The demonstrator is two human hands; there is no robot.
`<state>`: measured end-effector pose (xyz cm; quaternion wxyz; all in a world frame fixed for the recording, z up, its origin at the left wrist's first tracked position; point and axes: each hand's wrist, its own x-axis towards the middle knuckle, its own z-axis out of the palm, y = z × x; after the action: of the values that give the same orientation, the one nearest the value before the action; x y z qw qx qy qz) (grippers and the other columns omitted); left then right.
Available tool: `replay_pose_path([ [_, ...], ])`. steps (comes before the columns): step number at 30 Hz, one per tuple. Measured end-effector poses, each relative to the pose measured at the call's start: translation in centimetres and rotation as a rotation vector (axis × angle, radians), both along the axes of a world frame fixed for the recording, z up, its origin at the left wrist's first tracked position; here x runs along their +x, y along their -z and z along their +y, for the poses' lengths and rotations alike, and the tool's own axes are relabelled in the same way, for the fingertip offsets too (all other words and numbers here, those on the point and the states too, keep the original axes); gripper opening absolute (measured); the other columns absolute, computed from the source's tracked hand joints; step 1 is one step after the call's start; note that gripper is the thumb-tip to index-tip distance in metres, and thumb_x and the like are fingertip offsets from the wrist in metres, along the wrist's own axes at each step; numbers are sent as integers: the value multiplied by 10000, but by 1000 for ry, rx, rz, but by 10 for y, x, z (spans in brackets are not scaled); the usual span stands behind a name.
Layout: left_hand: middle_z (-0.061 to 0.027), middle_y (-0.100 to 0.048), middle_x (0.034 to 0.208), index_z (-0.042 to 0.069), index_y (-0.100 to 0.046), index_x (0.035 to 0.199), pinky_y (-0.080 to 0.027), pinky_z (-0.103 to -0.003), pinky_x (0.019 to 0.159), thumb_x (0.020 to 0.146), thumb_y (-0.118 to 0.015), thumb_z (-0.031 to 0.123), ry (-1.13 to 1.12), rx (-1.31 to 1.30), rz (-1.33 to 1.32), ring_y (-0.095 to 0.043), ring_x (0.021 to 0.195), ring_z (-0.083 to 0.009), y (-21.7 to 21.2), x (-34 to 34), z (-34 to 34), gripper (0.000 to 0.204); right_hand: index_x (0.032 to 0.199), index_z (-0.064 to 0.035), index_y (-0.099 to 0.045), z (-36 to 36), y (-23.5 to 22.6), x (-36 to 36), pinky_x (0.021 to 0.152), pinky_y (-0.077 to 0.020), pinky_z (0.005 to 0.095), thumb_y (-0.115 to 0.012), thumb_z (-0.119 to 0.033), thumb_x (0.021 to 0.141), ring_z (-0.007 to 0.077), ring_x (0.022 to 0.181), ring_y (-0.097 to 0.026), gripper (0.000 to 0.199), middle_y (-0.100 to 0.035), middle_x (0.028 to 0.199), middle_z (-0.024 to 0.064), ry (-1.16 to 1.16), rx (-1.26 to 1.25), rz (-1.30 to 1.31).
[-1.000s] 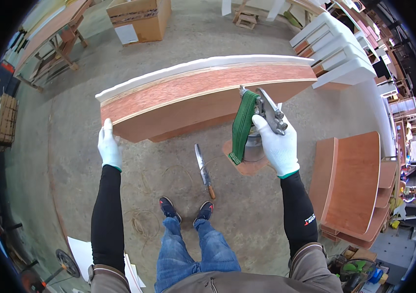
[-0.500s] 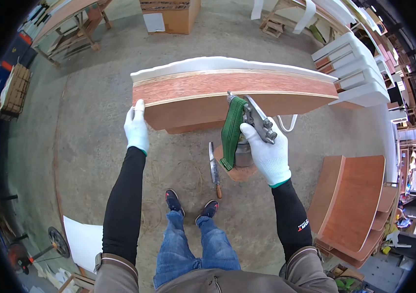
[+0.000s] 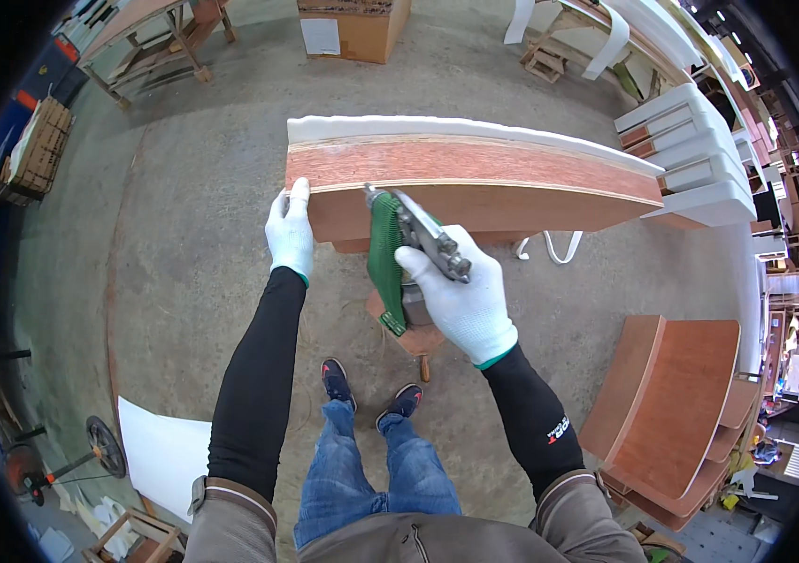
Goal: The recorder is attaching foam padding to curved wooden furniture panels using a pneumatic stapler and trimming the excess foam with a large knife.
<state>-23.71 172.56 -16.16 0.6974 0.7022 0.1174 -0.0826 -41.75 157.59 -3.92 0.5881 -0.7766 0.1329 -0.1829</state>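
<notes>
My gloved left hand (image 3: 291, 235) is closed on the left end of a long, curved plywood piece (image 3: 390, 167), thumb over its edge. White sheet (image 3: 399, 126) rises along the far side of its reddish top. In my gloved right hand (image 3: 467, 302) is a metal spray gun (image 3: 435, 246), its nozzle close to the near edge of the plywood, left of the middle. Green ribbed fabric (image 3: 384, 267) wraps the gun's left side. Below it a metal cup is partly hidden, and a reddish-brown flat piece (image 3: 415, 340) shows under the cup.
On the floor by my feet a wooden tool handle (image 3: 425, 368) sticks out. Curved brown panels (image 3: 676, 403) stand at the right, white-covered pieces (image 3: 700, 164) behind them. A cardboard box (image 3: 362, 38) and a wooden bench (image 3: 151, 42) stand far off; a white sheet (image 3: 160, 450) lies at left.
My right hand has brought the spray gun left along the plywood edge, towards my left hand. The saw blade that showed on the floor is now hidden behind the gun.
</notes>
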Motion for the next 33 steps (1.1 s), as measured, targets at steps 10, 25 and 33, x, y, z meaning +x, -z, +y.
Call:
replay_pose_path([
  [10,-202,-623,1323,-75,-586,1333,-427,-353,1052,943,-674,498,24,57,-33,-574,1222,-263,22,5,9,698,1101,-8,-660,5,11,-12,661,-518,242,-769,-131,912,37,745,-610,250,-696,831,11,148,202,63],
  [25,-28,-629,1297,115,-581,1393,-440,-365,957,979,-637,369,83,-7,-251,-569,1160,-189,41,68,15,490,1087,-72,-669,-55,365,-340,445,-345,249,-686,-248,974,47,538,-451,210,-578,733,-27,1134,473,238],
  [33,-140,-579,1380,32,-536,1379,-503,-530,1007,948,-632,241,498,560,-454,-582,1210,-313,15,206,101,489,1355,-19,-605,-102,632,-444,729,-500,277,-697,-148,945,110,865,-607,439,-660,1084,19,1511,694,107],
])
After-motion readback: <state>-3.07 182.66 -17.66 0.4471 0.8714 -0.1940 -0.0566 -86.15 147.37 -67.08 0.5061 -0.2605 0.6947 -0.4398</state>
